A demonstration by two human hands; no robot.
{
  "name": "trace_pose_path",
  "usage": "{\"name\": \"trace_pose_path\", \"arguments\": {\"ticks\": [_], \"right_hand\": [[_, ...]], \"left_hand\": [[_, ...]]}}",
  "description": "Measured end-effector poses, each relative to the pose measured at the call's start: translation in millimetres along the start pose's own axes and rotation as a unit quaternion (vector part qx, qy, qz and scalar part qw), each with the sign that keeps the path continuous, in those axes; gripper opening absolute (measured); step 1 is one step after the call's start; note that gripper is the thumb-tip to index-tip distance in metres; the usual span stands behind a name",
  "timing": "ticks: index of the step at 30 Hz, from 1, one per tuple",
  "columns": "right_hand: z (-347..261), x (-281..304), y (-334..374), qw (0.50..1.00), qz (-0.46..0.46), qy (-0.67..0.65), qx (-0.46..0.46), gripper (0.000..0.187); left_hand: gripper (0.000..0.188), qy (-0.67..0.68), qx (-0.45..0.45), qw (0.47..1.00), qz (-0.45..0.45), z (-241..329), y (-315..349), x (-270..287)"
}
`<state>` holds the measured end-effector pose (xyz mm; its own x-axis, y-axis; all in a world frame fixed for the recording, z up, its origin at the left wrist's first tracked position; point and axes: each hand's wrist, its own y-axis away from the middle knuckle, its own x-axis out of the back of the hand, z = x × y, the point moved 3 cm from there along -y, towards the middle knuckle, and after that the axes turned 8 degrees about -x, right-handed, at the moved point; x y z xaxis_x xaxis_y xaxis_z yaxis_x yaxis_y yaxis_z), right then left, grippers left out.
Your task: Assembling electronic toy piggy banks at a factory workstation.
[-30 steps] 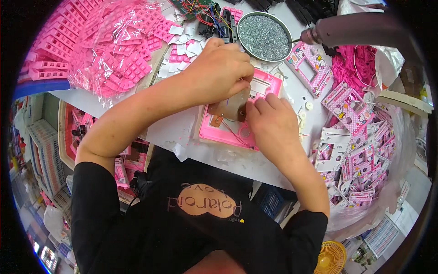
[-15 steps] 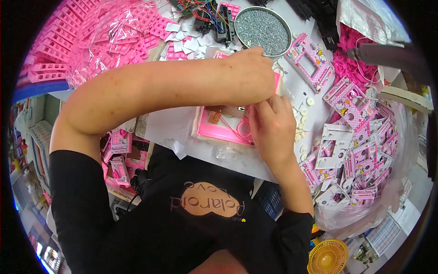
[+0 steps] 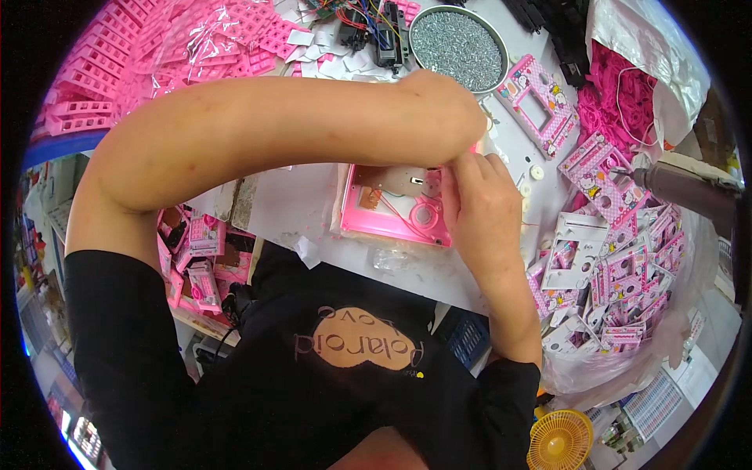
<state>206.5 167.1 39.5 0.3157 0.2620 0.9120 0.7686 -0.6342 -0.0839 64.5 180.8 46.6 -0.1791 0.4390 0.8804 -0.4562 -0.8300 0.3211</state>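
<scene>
A shallow pink plastic casing [image 3: 384, 229] lies on the table in front of me, with red wires, a round ring and a brownish plate [image 3: 392, 178] inside it. My left hand [image 3: 446, 113] is bent over the far right part of the casing. Its fingers are hidden behind its own back and wrist. At the casing's right side my right hand [image 3: 487, 215] has its fingers curled and pressed together, close to the left hand. What lies between those fingertips cannot be seen. My left forearm covers the casing's far part.
A round dish [image 3: 472, 91] of small screws stands beyond my hands. A printed pink panel [image 3: 561, 131] lies right of it, and more panels fill a clear bag [image 3: 693, 313]. At the right hangs a dark powered tool [image 3: 689, 188]. Pink keypad-like parts [image 3: 258, 39] are heaped far left.
My right hand has shifted slightly right, uncovering more of the casing's ring. My left hand and forearm have moved a little. The dark tool at the right now appears lower.
</scene>
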Motion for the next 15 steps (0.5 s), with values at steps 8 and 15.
{"name": "trace_pose_path", "arguments": {"ticks": [8,15], "right_hand": [[30.4,-21.5,-15.1,0.98,0.074,-0.177,-0.048,0.013],[30.8,-21.5,-18.0,0.985,0.065,-0.155,-0.034,0.013]], "left_hand": [[0.01,0.111,0.022,0.988,0.105,-26.9,11.8,-15.7],[0.019,0.116,0.003,0.99,0.081,-26.4,11.6,-12.6]]}}
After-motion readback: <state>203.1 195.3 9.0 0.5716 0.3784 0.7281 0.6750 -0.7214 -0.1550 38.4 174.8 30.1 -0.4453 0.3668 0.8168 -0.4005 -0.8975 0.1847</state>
